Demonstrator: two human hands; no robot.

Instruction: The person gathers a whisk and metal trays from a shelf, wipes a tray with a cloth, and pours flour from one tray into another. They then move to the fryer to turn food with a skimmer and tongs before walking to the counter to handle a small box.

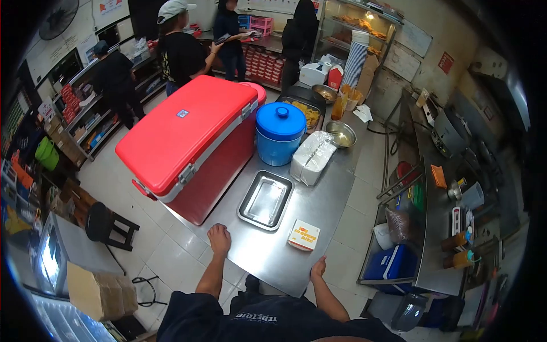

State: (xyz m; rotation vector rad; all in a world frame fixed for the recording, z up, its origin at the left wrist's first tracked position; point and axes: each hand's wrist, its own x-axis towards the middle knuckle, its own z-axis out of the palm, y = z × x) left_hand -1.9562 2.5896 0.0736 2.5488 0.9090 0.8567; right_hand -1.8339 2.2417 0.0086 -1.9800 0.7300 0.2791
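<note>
My left hand (219, 239) rests at the near left edge of the steel table (256, 248), its fingers curled on the rim. At the near right edge, my right hand (318, 268) is closed round the table's rim, with some of its fingers hidden below. Between and beyond them lie a small printed food box (304, 235), closed, and a bare rectangular metal tray (265, 200). Neither hand touches these. A large red cooler box (188, 131) with its lid down stands beyond my left hand.
Behind the tray stand a blue lidded bucket (280, 137), a wrapped white pack (313, 158), a metal bowl (341, 134) and tall stacked cups (356, 62). Several people are at the back. A side counter (439, 268) runs along the right; a black stool (102, 219) stands left.
</note>
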